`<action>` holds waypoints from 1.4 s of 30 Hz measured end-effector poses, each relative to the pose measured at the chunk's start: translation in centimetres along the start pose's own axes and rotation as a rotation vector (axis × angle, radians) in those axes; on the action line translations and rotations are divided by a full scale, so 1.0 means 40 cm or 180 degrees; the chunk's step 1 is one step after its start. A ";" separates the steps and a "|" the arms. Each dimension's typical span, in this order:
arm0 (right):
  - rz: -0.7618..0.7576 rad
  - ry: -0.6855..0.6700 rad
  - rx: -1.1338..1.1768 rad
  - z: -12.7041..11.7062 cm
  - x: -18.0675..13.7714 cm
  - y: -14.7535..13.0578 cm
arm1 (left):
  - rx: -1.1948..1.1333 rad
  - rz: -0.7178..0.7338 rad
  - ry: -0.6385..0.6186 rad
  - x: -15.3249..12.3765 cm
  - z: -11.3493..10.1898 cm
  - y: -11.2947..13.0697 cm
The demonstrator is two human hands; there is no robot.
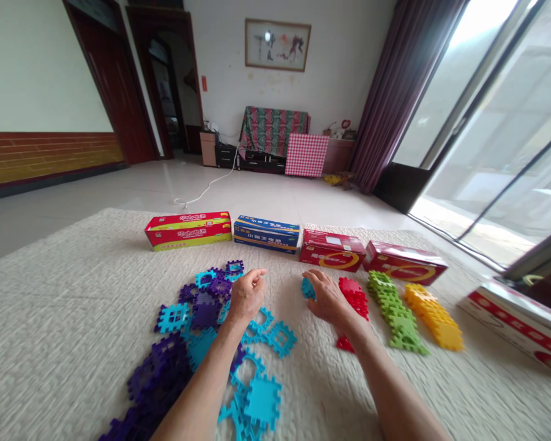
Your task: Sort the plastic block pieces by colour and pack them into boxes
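My left hand (248, 295) hovers over the right edge of a loose pile of building pieces, its fingers curled together with nothing showing in them. That pile mixes light-blue interlocking pieces (262, 401) and purple interlocking pieces (206, 313), some with square or round openings. My right hand (327, 297) has its thumb and fingers around a light-blue piece (307, 288) low over the mat; part of it is hidden. Just right of that hand lies a row of red pieces (354, 297), partly covered by my wrist. Farther right are overlapping rows of green pieces (397, 315) and yellow pieces (434, 317).
Beyond the pieces stand a red-and-yellow box (188, 231), a blue box (266, 234) and two dark-red boxes (333, 250). A white-and-red box (518, 324) sits at the right on the textured beige mat (73, 275). A white cable (211, 185) crosses the floor behind.
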State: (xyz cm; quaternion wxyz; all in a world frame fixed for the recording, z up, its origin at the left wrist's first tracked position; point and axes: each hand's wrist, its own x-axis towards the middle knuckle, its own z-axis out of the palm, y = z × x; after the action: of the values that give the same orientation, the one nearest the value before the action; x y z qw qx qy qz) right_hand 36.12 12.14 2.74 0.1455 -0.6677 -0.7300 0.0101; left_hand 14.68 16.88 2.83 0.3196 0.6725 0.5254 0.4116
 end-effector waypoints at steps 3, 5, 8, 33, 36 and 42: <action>-0.0077 -0.0021 0.0011 0.008 0.000 0.003 | -0.0029 -0.0005 0.0015 0.004 -0.004 -0.008; -0.0126 -0.0025 0.0032 0.012 0.002 0.008 | -0.0034 -0.0009 0.0024 0.006 -0.006 -0.011; -0.0121 0.0091 0.0004 0.010 0.006 0.007 | 0.0030 -0.0067 0.0023 0.005 -0.012 -0.006; -0.0142 -0.1147 0.0308 -0.100 -0.057 -0.157 | 0.0097 -0.0242 0.0023 0.003 -0.022 0.009; -0.0118 -0.1198 0.0283 -0.087 -0.060 -0.155 | 0.0108 -0.0251 0.0004 0.002 -0.023 0.012; -0.0612 -0.1312 0.0118 -0.068 -0.068 -0.181 | 0.0166 -0.0214 0.0000 0.003 -0.022 0.010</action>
State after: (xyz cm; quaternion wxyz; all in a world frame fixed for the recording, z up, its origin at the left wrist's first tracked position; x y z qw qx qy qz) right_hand 29.90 8.22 6.33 0.0058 -0.5760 -0.8043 0.1458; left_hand 14.09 16.88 3.62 0.3156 0.6626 0.5584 0.3868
